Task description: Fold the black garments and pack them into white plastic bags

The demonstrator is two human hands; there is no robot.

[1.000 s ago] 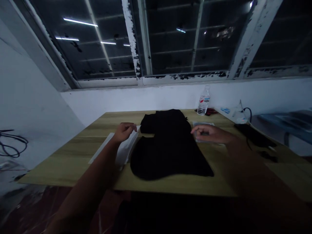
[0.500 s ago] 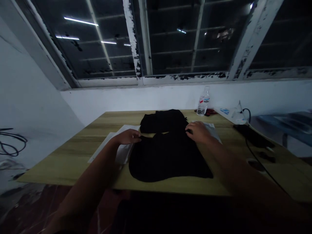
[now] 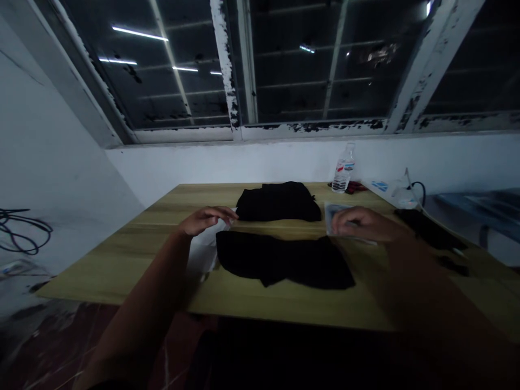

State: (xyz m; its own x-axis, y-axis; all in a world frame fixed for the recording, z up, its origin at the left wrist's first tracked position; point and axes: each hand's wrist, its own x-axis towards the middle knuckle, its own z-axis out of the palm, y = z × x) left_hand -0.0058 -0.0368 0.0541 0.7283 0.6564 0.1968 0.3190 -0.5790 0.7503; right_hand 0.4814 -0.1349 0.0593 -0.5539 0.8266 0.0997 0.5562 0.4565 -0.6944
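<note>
A black cloth piece [image 3: 284, 260] lies folded near the table's front, its lower edge uneven with a small point sticking out. Behind it sits a second black cloth [image 3: 278, 203], bunched into a low stack. My left hand [image 3: 208, 219] hovers by the left ends of both cloths, over white sheets [image 3: 203, 252], fingers stretched and holding nothing. To the right of the cloths, my right hand [image 3: 361, 223] is above a clear plastic packet [image 3: 331, 208]. Its fingers are loosely bent, with a gap at the thumb and nothing visible in them.
A water bottle [image 3: 343, 169] stands at the table's back right, beside a dark red and black item [image 3: 356, 187]. A black flat device [image 3: 430, 230] and a cable lie farther right. The wooden table [image 3: 134, 254] meets a white wall below barred windows.
The front cloth has been folded from its far edge toward me and is now a narrower strip. Both hands have let go of it; the right one has moved right.
</note>
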